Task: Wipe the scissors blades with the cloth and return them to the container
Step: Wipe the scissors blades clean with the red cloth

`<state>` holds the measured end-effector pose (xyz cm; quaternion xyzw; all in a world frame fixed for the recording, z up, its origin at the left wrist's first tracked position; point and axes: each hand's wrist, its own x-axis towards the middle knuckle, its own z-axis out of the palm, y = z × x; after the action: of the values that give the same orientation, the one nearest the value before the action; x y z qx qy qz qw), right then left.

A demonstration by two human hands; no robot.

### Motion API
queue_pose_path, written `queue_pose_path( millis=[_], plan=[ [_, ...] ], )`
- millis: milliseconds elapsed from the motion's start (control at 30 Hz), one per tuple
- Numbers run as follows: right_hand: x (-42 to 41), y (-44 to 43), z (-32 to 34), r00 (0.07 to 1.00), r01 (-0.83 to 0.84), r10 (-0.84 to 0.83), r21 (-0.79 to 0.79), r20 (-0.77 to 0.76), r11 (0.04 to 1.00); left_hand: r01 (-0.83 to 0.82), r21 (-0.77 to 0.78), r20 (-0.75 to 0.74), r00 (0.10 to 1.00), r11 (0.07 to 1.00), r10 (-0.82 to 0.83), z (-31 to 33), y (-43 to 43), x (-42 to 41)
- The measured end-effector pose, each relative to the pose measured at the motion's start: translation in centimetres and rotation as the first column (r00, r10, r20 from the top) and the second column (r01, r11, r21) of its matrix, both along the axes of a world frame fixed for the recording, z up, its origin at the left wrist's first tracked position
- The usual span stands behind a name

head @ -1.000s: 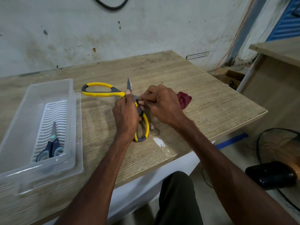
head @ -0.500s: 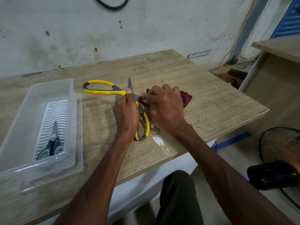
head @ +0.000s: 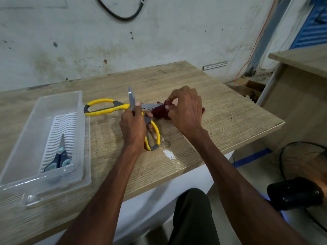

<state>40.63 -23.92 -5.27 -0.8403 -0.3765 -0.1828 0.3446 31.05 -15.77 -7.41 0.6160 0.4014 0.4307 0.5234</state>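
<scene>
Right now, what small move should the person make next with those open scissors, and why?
Probably draw the dark red cloth on along the blade to its tip. The right hand pinches the cloth around one blade of the yellow-handled scissors, which the left hand steadies open; the other blade points up, with no cloth on it.
</scene>
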Motion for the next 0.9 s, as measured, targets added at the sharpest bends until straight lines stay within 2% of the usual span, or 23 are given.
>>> queue_pose_path(
  millis=[67, 133, 200, 233, 300, 333, 400, 467, 500, 533, 567, 667, 700, 800, 833, 900],
  plan=[
    [-0.1, 0.2, 0.6, 0.999, -0.042, 0.042, 0.094, 0.0, 0.995, 0.032, 0.031, 0.024, 0.999, 0.999, -0.033, 0.2, -0.2, -0.2],
    [-0.4, 0.4, 0.9, 0.998, -0.059, 0.059, 0.078, 0.013, 0.995, 0.086, 0.101, 0.018, 0.996, 0.991, -0.088, 0.6, -0.2, -0.5],
    [-1.1, 0.6, 1.2, 0.999, -0.052, 0.052, 0.042, -0.005, 0.998, 0.098, 0.238, -0.012, 0.995, 0.966, -0.098, 1.5, 0.0, -0.9],
    [-1.8, 0.5, 1.7, 0.997, -0.062, 0.066, 0.1, -0.042, 0.993, 0.079, 0.348, -0.037, 0.997, 0.934, -0.07, 2.0, 0.1, -1.2],
    [-3.3, 0.3, 3.0, 0.966, -0.101, 0.17, 0.318, -0.195, 0.943, 0.025, 0.624, -0.122, 0.99, 0.781, 0.066, 3.2, 0.4, -2.2],
    [-3.9, 0.2, 3.9, 0.909, -0.111, 0.266, 0.428, -0.321, 0.897, 0.026, 0.739, -0.181, 0.97, 0.673, 0.161, 3.6, 0.6, -2.6],
    [-4.8, -0.2, 5.8, 0.683, -0.152, 0.469, 0.52, -0.56, 0.841, 0.142, 0.834, -0.353, 0.88, 0.534, 0.317, 3.8, 0.8, -3.2],
    [-5.2, -0.5, 6.9, 0.43, -0.252, 0.547, 0.486, -0.718, 0.837, 0.242, 0.796, -0.488, 0.799, 0.554, 0.352, 3.5, 0.9, -3.9],
    [-5.1, -0.6, 6.9, 0.363, -0.299, 0.536, 0.45, -0.762, 0.842, 0.245, 0.762, -0.519, 0.786, 0.6, 0.337, 3.1, 1.0, -4.3],
    [-5.1, -0.8, 6.7, 0.339, -0.335, 0.518, 0.414, -0.785, 0.846, 0.239, 0.723, -0.542, 0.778, 0.648, 0.317, 2.6, 1.1, -4.7],
    [-4.9, -0.9, 6.4, 0.354, -0.366, 0.495, 0.37, -0.793, 0.854, 0.221, 0.68, -0.548, 0.787, 0.699, 0.283, 2.1, 1.2, -5.0],
    [-4.4, -1.2, 5.2, 0.45, -0.386, 0.442, 0.277, -0.776, 0.88, 0.149, 0.506, -0.473, 0.871, 0.85, 0.129, 1.9, 1.6, -5.7],
    [-4.3, -1.3, 4.8, 0.461, -0.344, 0.443, 0.306, -0.769, 0.888, 0.165, 0.479, -0.522, 0.843, 0.862, 0.128, 2.0, 1.9, -6.0],
    [-3.6, -1.5, 3.8, 0.427, -0.264, 0.487, 0.411, -0.761, 0.873, 0.345, 0.486, -0.763, 0.615, 0.803, 0.197, 3.5, 2.8, -7.1],
    [-3.6, -1.6, 3.3, 0.395, -0.262, 0.51, 0.439, -0.764, 0.859, 0.372, 0.458, -0.785, 0.596, 0.807, 0.171, 4.0, 3.0, -7.4],
    [-4.0, -1.5, 2.4, 0.314, -0.222, 0.581, 0.537, -0.751, 0.814, 0.387, 0.408, -0.761, 0.645, 0.827, 0.074, 4.9, 3.3, -7.3]
  ],
)
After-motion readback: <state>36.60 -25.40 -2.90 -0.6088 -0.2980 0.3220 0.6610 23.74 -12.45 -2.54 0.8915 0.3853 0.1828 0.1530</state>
